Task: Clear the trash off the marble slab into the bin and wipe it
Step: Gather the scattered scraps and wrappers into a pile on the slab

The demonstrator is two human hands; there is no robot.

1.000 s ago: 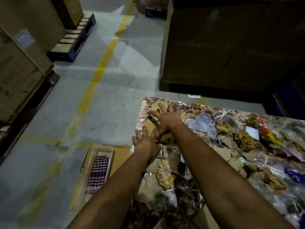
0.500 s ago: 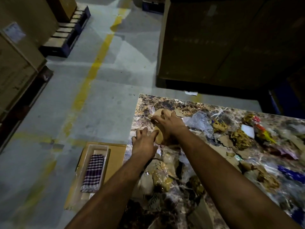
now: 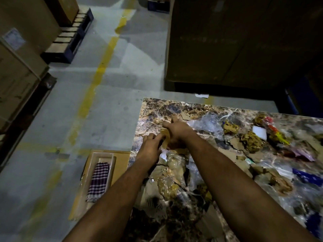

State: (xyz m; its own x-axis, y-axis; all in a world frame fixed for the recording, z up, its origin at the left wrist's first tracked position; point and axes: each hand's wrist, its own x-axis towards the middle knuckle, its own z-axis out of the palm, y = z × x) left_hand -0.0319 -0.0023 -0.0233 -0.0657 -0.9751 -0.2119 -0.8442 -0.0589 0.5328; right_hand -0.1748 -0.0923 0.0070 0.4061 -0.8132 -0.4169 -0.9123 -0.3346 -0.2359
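Head view: both my hands are out at the far left corner of the marble slab [image 3: 153, 109]. A second ago my right hand [image 3: 178, 133] lay flat with its fingers spread on a brown cardboard piece [image 3: 166, 137]. Now those fingers are curled round the piece and it has come back toward me, right up against my left hand [image 3: 150, 149]. My left hand's fingers are bent, and their tips touch the near side of the same piece. I think I am bunching the trash into one pile so I can carry it off.

Most of the trash is still on the slab: a clear plastic bag [image 3: 208, 124], crumpled brown paper [image 3: 251, 140], a white scrap [image 3: 259, 132] and a red and yellow wrapper [image 3: 276, 135]. The checked cloth [image 3: 98, 180] waits in a tray on the floor, just beside the slab.

I cannot see any bin. It is dark, and my arms hide the trash under them. The right side of the slab is cut off.
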